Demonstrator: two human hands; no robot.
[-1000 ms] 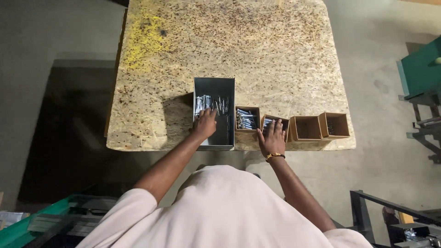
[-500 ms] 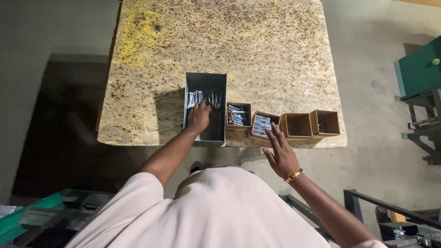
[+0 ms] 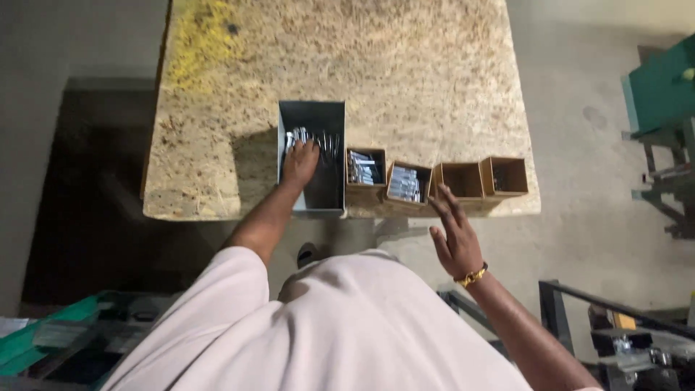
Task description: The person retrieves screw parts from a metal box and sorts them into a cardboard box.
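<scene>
While the left hand [image 3: 300,161] is sunk into the grey metal bin [image 3: 313,119] at the near edge of the desk [image 3: 405,65], its fingers are laid on a heap of small shiny metal parts [image 3: 313,139] gathered at the bin's far end. Whether any part is actually pinched cannot be told, since the fingertips are curled down among the pieces and hidden. The right hand [image 3: 456,235] is held in the air just off the desk's near edge, its grip wide and empty, with the fingers spread and pointed toward the cardboard boxes. A gold bracelet [image 3: 472,276] is worn on that wrist.

Four small open cardboard boxes are lined up to the right of the bin, along the desk's front edge. The first box [image 3: 365,171], set against the bin's side, is filled with metal parts, as is the second box [image 3: 407,184]. The third box [image 3: 459,180] is seen with a bare brown bottom, and the fourth box [image 3: 505,176] shows only a small dark bit against its left wall; what it is cannot be made out. The desk top is of speckled pressed board, with a yellow stain [image 3: 199,54] at its far left corner. A pale loose garment [image 3: 340,326] fills the lower view, and a green machine [image 3: 662,90] stands on the concrete floor at the right.
</scene>
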